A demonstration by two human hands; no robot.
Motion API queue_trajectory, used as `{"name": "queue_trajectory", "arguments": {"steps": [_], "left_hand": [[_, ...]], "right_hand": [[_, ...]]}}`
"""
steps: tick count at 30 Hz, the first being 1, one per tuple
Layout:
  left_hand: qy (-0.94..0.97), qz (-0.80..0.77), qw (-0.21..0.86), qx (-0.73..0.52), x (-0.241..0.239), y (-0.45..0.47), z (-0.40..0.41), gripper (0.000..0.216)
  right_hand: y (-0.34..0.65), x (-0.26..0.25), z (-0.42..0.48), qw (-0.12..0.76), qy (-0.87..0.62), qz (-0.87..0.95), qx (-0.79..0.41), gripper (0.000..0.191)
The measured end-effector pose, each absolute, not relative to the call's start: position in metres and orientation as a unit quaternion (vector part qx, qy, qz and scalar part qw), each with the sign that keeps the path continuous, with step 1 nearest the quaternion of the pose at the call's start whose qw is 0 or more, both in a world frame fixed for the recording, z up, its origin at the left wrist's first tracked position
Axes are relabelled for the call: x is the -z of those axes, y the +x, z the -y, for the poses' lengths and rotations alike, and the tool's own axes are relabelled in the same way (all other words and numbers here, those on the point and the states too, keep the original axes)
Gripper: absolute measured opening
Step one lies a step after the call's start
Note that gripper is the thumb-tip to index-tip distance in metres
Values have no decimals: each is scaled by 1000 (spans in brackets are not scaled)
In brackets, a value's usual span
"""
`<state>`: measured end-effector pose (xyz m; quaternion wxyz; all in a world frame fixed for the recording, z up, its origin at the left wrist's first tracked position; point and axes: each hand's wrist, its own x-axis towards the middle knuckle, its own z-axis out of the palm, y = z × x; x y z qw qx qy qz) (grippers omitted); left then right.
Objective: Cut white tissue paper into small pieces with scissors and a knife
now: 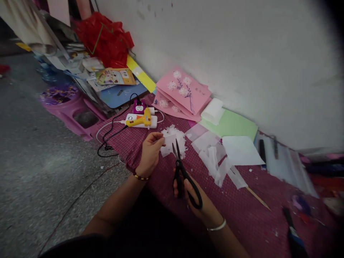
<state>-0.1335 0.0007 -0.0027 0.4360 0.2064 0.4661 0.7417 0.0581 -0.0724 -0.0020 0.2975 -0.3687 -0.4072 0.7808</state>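
Observation:
Between the fingers of my left hand (pixel 151 152) is pinched a small piece of white paper (pixel 170 139). My right hand (pixel 200 199) has its fingers through the handles of black scissors (pixel 178 165). The scissor blades are slightly apart and point up beside the paper's right edge; I cannot tell whether they touch it. Behind and below the paper lies a heap of small white paper scraps (pixel 180 145) on the red checked cloth (pixel 161 186).
A yellow glue gun (pixel 139 120) rests on a white power strip (pixel 153 123) at the left. Pink cards with white flowers (pixel 185 89) lean near the wall. White sheets (pixel 242 148), thin strips (pixel 212 159) and a pencil (pixel 258 198) lie right. A pink stool (pixel 71 111) stands left.

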Motion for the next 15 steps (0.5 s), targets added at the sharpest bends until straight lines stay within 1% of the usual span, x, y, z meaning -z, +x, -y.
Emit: {"name": "queue_trajectory", "arguments": {"steps": [5, 10, 15], "left_hand": [[226, -472, 452, -723, 7, -129, 1, 21], [247, -484, 464, -700, 6, -124, 5, 20], [255, -486, 478, -686, 2, -123, 7, 21]], "right_hand": [[56, 2, 70, 295, -374, 418, -773, 55], [52, 2, 67, 303, -383, 420, -765, 56], [52, -2, 67, 320, -404, 443, -733, 52]]}}
